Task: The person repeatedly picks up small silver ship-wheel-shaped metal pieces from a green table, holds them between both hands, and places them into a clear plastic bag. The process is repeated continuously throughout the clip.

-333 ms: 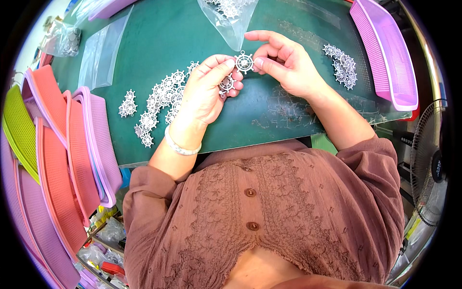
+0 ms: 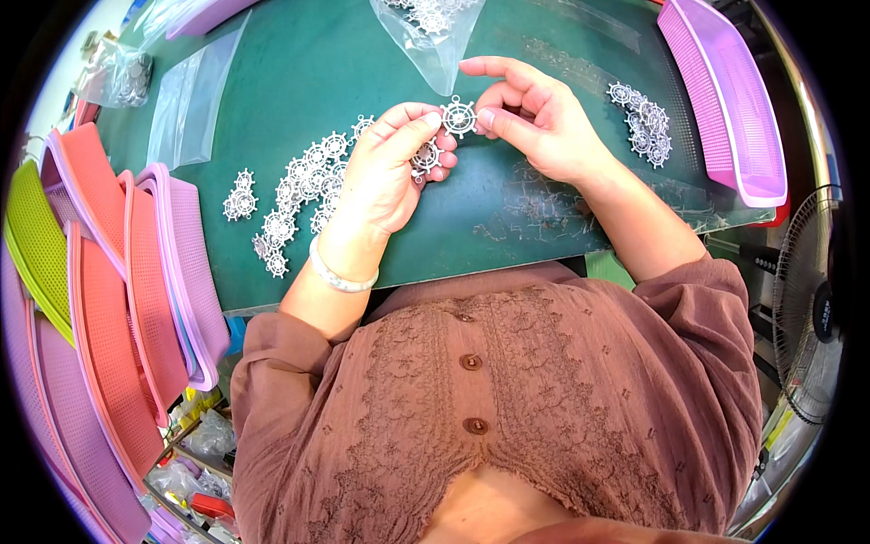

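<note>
A small silver ship's-wheel charm (image 2: 459,117) is held up between my two hands over the green table. My left hand (image 2: 391,165) pinches its left side with thumb and forefinger, while another wheel charm (image 2: 426,160) sits against the curled fingers below. My right hand (image 2: 542,118) pinches the same charm's right edge between thumb and a finger, its forefinger stretched out above. Beside my left wrist lies a heap of wheel charms (image 2: 308,179), with a smaller cluster (image 2: 240,197) farther left. Another pile of charms (image 2: 643,124) rests at the right.
A clear bag of charms (image 2: 430,36) lies at the far middle of the green table (image 2: 435,249). Flat clear bags (image 2: 192,104) are at the left. A purple basket (image 2: 725,100) stands on the right, a fan (image 2: 807,304) beyond it. Stacked colored baskets (image 2: 118,299) crowd the left.
</note>
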A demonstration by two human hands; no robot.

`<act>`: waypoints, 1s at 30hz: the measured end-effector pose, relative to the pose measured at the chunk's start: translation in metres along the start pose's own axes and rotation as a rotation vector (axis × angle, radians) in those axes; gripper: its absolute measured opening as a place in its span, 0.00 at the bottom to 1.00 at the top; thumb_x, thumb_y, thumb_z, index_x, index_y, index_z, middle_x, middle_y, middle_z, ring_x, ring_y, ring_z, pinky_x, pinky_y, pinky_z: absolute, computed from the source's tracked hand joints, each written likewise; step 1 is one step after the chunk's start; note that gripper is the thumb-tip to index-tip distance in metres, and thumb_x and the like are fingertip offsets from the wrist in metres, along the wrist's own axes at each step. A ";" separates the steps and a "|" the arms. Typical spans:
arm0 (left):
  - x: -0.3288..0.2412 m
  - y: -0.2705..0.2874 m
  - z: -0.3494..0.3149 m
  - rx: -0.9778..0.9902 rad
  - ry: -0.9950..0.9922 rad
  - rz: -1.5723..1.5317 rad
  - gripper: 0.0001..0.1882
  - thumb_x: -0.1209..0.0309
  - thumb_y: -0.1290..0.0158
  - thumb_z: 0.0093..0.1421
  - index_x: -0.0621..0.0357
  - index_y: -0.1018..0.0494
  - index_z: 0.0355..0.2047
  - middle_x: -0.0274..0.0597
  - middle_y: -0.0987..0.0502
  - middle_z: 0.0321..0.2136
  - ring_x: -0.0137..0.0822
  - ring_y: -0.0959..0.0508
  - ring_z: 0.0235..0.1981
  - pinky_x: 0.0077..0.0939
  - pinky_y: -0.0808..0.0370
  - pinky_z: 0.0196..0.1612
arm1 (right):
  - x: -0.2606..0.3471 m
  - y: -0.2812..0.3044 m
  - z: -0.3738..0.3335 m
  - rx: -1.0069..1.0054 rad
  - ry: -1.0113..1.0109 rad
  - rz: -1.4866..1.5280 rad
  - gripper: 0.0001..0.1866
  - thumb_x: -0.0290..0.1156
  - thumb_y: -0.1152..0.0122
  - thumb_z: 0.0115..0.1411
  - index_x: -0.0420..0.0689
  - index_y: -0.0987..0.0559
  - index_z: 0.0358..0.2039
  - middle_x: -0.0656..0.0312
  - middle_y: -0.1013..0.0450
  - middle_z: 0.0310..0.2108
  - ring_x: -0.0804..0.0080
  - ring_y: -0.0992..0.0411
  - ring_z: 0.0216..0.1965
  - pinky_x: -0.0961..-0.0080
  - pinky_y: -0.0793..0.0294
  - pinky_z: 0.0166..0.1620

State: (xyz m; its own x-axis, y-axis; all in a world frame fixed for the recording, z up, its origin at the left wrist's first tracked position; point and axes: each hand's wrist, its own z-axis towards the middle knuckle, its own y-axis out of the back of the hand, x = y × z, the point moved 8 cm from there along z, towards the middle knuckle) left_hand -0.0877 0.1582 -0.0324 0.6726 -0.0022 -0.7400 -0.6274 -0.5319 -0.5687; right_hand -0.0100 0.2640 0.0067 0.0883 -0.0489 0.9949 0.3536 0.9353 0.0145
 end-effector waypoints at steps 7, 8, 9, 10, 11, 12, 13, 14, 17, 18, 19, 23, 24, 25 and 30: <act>0.001 0.000 0.000 0.000 -0.005 -0.004 0.06 0.72 0.51 0.57 0.60 0.30 0.33 0.39 0.27 0.22 0.29 0.27 0.21 0.18 0.31 0.23 | 0.000 0.001 0.000 -0.012 -0.002 -0.017 0.23 0.19 0.49 0.52 0.39 0.34 0.51 0.67 0.30 0.26 0.82 0.33 0.31 0.84 0.33 0.39; 0.001 0.001 0.000 0.000 -0.001 -0.007 0.05 0.72 0.50 0.57 0.60 0.30 0.33 0.39 0.27 0.22 0.29 0.27 0.21 0.18 0.31 0.23 | 0.000 0.001 0.001 -0.015 -0.003 -0.018 0.23 0.19 0.49 0.52 0.39 0.34 0.51 0.67 0.30 0.26 0.82 0.33 0.31 0.84 0.33 0.39; 0.001 0.001 0.000 0.003 0.002 -0.010 0.05 0.72 0.50 0.57 0.60 0.30 0.33 0.39 0.27 0.22 0.29 0.27 0.21 0.18 0.31 0.23 | 0.000 0.001 0.001 -0.019 0.003 -0.034 0.23 0.19 0.48 0.52 0.39 0.34 0.51 0.67 0.30 0.26 0.82 0.33 0.31 0.84 0.33 0.39; 0.001 0.000 0.000 0.007 0.004 -0.012 0.05 0.73 0.50 0.57 0.61 0.30 0.33 0.39 0.27 0.23 0.28 0.27 0.21 0.18 0.31 0.23 | 0.000 0.002 0.001 -0.023 0.009 -0.049 0.23 0.19 0.48 0.52 0.39 0.34 0.51 0.67 0.30 0.26 0.82 0.33 0.31 0.84 0.34 0.39; 0.001 0.000 0.000 0.011 0.003 -0.014 0.05 0.73 0.50 0.57 0.61 0.30 0.33 0.39 0.27 0.23 0.28 0.27 0.22 0.17 0.31 0.23 | 0.001 0.002 0.001 -0.026 0.017 -0.066 0.23 0.19 0.48 0.52 0.39 0.34 0.51 0.67 0.30 0.25 0.82 0.33 0.31 0.84 0.34 0.39; 0.000 0.000 0.000 0.009 0.001 -0.010 0.05 0.74 0.49 0.56 0.61 0.30 0.33 0.39 0.27 0.24 0.28 0.27 0.22 0.17 0.31 0.24 | 0.003 0.002 0.001 -0.028 0.053 -0.084 0.23 0.19 0.47 0.52 0.39 0.34 0.50 0.67 0.30 0.26 0.82 0.32 0.31 0.84 0.33 0.39; 0.000 -0.001 -0.001 0.006 -0.001 -0.005 0.05 0.75 0.49 0.56 0.61 0.30 0.33 0.39 0.27 0.24 0.28 0.27 0.23 0.17 0.31 0.24 | 0.005 0.002 0.000 -0.031 0.088 -0.103 0.23 0.19 0.47 0.52 0.40 0.34 0.50 0.67 0.30 0.26 0.82 0.32 0.31 0.83 0.33 0.39; -0.002 -0.001 -0.001 0.005 -0.005 -0.001 0.06 0.76 0.49 0.55 0.62 0.30 0.34 0.39 0.27 0.25 0.28 0.27 0.23 0.17 0.30 0.25 | 0.008 0.003 0.001 -0.033 0.125 -0.123 0.23 0.18 0.47 0.52 0.40 0.33 0.50 0.67 0.29 0.26 0.82 0.32 0.31 0.83 0.33 0.39; -0.002 0.000 0.001 0.010 -0.045 0.052 0.08 0.78 0.48 0.54 0.61 0.31 0.35 0.37 0.27 0.25 0.27 0.28 0.25 0.17 0.33 0.27 | 0.010 0.003 0.001 -0.039 0.146 -0.187 0.23 0.18 0.48 0.54 0.39 0.36 0.52 0.66 0.29 0.29 0.82 0.32 0.32 0.83 0.33 0.41; -0.003 -0.001 0.000 0.009 -0.055 0.061 0.08 0.78 0.48 0.54 0.61 0.31 0.36 0.37 0.27 0.25 0.27 0.28 0.25 0.17 0.33 0.27 | 0.011 0.003 0.000 -0.038 0.147 -0.207 0.24 0.18 0.48 0.54 0.40 0.36 0.52 0.66 0.29 0.29 0.82 0.32 0.32 0.83 0.33 0.41; -0.003 -0.002 0.000 0.008 -0.066 0.070 0.09 0.79 0.48 0.53 0.61 0.31 0.36 0.36 0.27 0.25 0.27 0.28 0.25 0.17 0.33 0.27 | 0.012 0.002 0.000 -0.038 0.148 -0.226 0.24 0.17 0.47 0.53 0.40 0.35 0.52 0.65 0.29 0.29 0.82 0.32 0.33 0.83 0.33 0.41; -0.004 -0.002 -0.001 0.013 -0.086 0.096 0.10 0.80 0.48 0.53 0.61 0.32 0.36 0.36 0.28 0.26 0.26 0.28 0.24 0.17 0.33 0.27 | 0.014 0.002 -0.002 -0.052 0.167 -0.220 0.24 0.16 0.48 0.53 0.40 0.35 0.52 0.64 0.29 0.31 0.81 0.32 0.34 0.83 0.33 0.41; -0.004 -0.001 0.000 0.008 -0.085 0.106 0.10 0.80 0.48 0.53 0.61 0.31 0.36 0.35 0.28 0.26 0.26 0.28 0.24 0.17 0.33 0.27 | 0.014 0.003 -0.002 -0.056 0.182 -0.208 0.24 0.16 0.48 0.54 0.40 0.36 0.52 0.64 0.29 0.31 0.81 0.32 0.34 0.83 0.33 0.41; -0.004 0.000 0.001 0.004 -0.080 0.097 0.10 0.80 0.48 0.53 0.61 0.31 0.36 0.35 0.28 0.26 0.26 0.28 0.24 0.17 0.33 0.27 | 0.013 0.004 -0.001 -0.055 0.179 -0.178 0.24 0.16 0.48 0.54 0.40 0.36 0.52 0.64 0.29 0.31 0.81 0.32 0.34 0.84 0.33 0.41; -0.002 0.002 0.001 -0.011 -0.041 0.039 0.09 0.79 0.48 0.53 0.61 0.31 0.36 0.35 0.28 0.25 0.25 0.29 0.24 0.17 0.33 0.27 | 0.014 0.005 -0.002 -0.071 0.177 -0.101 0.23 0.17 0.48 0.54 0.39 0.36 0.53 0.64 0.30 0.32 0.81 0.32 0.35 0.84 0.33 0.41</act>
State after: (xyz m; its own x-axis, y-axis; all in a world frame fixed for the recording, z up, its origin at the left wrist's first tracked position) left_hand -0.0906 0.1575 -0.0328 0.6308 0.0115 -0.7759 -0.6486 -0.5410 -0.5354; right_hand -0.0055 0.2671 0.0203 0.2092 -0.2077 0.9556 0.4327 0.8959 0.1001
